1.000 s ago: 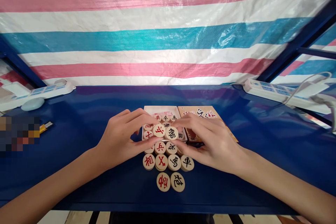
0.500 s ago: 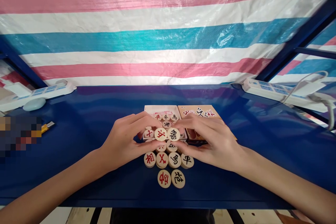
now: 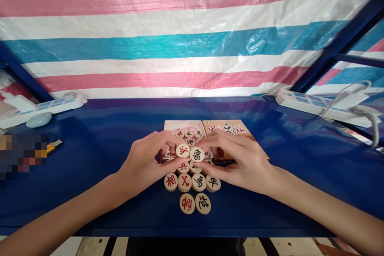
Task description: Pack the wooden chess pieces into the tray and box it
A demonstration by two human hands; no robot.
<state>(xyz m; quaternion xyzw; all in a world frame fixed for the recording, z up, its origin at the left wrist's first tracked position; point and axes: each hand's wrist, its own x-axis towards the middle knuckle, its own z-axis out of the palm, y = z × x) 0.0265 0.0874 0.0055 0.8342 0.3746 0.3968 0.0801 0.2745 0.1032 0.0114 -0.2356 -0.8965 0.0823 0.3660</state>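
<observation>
Between the thumb and fingers of my left hand (image 3: 151, 153) is a round wooden Chinese chess piece with a red character (image 3: 183, 150). My right hand (image 3: 235, 159) pinches a chess piece with a black character (image 3: 197, 154) in the same way. The two held pieces are side by side, their faces toward me, above other pieces. Nearer me on the table lie several more, among them a red-marked piece (image 3: 187, 203) beside a black-marked piece (image 3: 203, 203). Behind my fingers, an open white box (image 3: 168, 125) contains further pieces, partly hidden by my hands.
A printed cardboard lid (image 3: 249, 138) lies right of the box on the blue table (image 3: 114, 136). Power strips stand at the back left (image 3: 60, 105) and back right (image 3: 309, 102). A pale mouse (image 3: 39, 119) and a yellow cutter (image 3: 54, 146) are at the left. Striped sheeting hangs behind.
The red-marked piece in my left hand has shifted slightly up and left and now sits a little higher than the black-marked one. My right hand has barely moved; both grips are kept.
</observation>
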